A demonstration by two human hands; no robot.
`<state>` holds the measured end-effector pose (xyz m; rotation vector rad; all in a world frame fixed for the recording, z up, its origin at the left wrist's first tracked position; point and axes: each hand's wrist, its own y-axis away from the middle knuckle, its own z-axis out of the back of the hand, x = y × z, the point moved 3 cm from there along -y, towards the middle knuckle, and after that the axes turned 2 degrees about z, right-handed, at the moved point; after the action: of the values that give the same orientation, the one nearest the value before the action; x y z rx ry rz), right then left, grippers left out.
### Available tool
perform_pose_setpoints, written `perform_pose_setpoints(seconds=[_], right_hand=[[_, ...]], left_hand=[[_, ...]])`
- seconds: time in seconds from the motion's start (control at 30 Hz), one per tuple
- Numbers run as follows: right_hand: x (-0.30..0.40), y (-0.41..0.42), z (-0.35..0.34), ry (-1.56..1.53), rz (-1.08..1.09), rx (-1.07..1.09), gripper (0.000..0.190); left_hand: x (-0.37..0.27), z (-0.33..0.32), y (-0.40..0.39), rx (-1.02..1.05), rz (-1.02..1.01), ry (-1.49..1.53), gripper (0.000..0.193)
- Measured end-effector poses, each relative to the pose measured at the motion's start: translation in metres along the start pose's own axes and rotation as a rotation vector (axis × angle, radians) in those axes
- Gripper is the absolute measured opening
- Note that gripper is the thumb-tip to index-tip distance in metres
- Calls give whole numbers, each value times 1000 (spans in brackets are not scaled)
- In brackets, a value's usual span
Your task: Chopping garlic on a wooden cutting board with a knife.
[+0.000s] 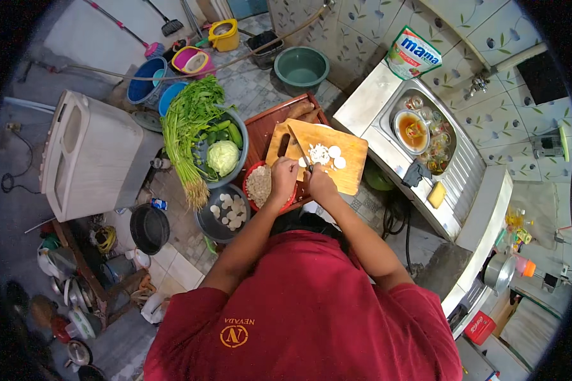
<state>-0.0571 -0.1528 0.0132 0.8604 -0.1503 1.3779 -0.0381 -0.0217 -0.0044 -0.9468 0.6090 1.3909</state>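
Observation:
My right hand (321,183) grips a kitchen knife by its handle, and the blade (299,143) points away over a wooden cutting board (350,176). My left hand (284,178) is at the board's near edge, its fingers curled beside the knife; whether they hold anything cannot be made out. White round slices (334,151) and a small heap of chopped white strips (319,154) lie on the board. Below my left hand stands a red basin (258,185) of pale chopped pieces. Further left, a grey basin (221,205) holds more white rounds.
A reddish-brown tray-like table (257,128) supports the board and brown root vegetables (301,110). Leafy greens (186,128) overhang a blue-grey basin with a cabbage (222,158) and cucumbers (235,135). To the right, a steel sink (450,102) contains glasses and a bowl of brown liquid (411,131).

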Motion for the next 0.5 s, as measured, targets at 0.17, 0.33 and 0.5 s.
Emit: perform_pose_setpoints(seconds=[0.17, 0.33, 0.5], right_hand=[[-4, 23, -2, -19, 7, -24, 32], [-11, 23, -18, 3, -53, -14, 32], [0, 2, -9, -8, 5, -5, 33]], left_hand=[[1, 4, -2, 43, 30, -15, 6], [0, 5, -6, 57, 76, 23, 7], [-1, 4, -6, 64, 49, -6, 7]])
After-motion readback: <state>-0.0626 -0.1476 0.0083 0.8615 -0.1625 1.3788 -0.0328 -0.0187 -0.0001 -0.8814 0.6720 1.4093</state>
